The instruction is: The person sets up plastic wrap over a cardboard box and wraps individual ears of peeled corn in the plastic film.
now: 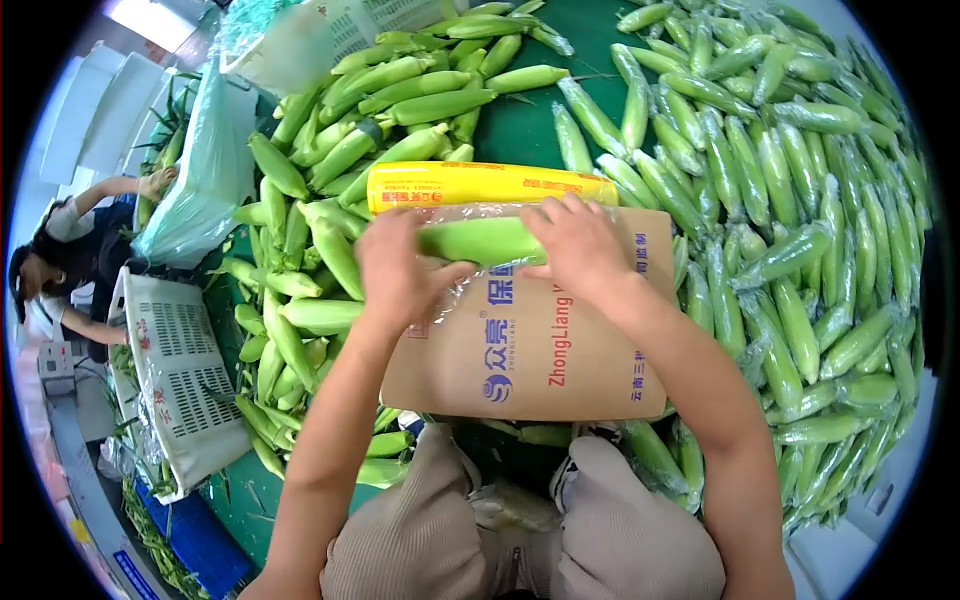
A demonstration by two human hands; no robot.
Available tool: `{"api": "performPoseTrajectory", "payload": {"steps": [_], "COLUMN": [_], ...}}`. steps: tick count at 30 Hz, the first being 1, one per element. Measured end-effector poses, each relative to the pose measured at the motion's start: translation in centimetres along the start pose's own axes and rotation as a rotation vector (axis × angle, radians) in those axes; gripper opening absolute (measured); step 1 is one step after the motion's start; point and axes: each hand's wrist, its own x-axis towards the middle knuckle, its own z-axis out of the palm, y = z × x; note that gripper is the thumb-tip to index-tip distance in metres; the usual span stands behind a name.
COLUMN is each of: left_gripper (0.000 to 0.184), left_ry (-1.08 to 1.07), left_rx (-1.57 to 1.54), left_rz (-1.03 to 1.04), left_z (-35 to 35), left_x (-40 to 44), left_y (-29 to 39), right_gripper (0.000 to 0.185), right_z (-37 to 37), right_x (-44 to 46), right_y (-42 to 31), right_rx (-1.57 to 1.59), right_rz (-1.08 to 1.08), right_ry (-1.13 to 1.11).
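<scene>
A green ear of corn in its husk [482, 241] lies crosswise on a cardboard box [600, 340], with clear cling film [462, 290] around and beneath it. My left hand [395, 262] is closed around its left end, slightly blurred. At its right end my right hand [578, 243] is closed too, fingers over the top and thumb below. Just beyond both hands a yellow roll of cling film [490, 186] rests along the far edge of the box. The box lies above my knees, printed in purple and red.
Bare ears of corn [345, 150] are heaped on the left, film-wrapped ears [760, 200] on the right, over a green surface [530, 110]. White crates [190, 370] and a green plastic bag [205, 170] stand leftward. Another person [90, 230] is at the far left.
</scene>
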Motion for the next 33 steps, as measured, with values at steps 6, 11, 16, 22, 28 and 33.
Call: {"api": "performPoseTrajectory", "payload": {"steps": [6,11,16,22,28,33], "left_gripper": [0.040,0.021,0.026,0.055,0.054,0.076], "left_ry": [-0.203,0.223,0.045,-0.299,-0.206,-0.143], "left_rx": [-0.126,-0.049,-0.306,0.170,-0.316,0.248], "left_rz": [-0.290,-0.090,0.132,0.110,-0.191,0.345], "left_z": [-1.0,-1.7,-1.1,-0.3,-0.2,0.8], "left_x": [-8.4,-10.0,-12.7,-5.0,5.4,-0.5], "left_y": [-4.9,-3.3,2.9,2.2,0.5,2.3], "right_gripper": [0.073,0.076,0.080,0.067,0.070,0.065], "right_z": [0.3,-1.6,-2.2,0.2,0.5,0.2], "right_x": [-1.3,-2.9,-7.6,-4.6,2.1,2.4], "right_y": [-0.6,-1.0,-5.7,-4.8,-2.6,-1.2], "right_rx": [0.058,0.116,0.464,0.226,0.025,0.459], "right_rz": [0.068,-0.028,-0.043,-0.084,-0.082,-0.012], "right_ry": [0.042,-0.153,-0.434,0.202,0.116,-0.048]}}
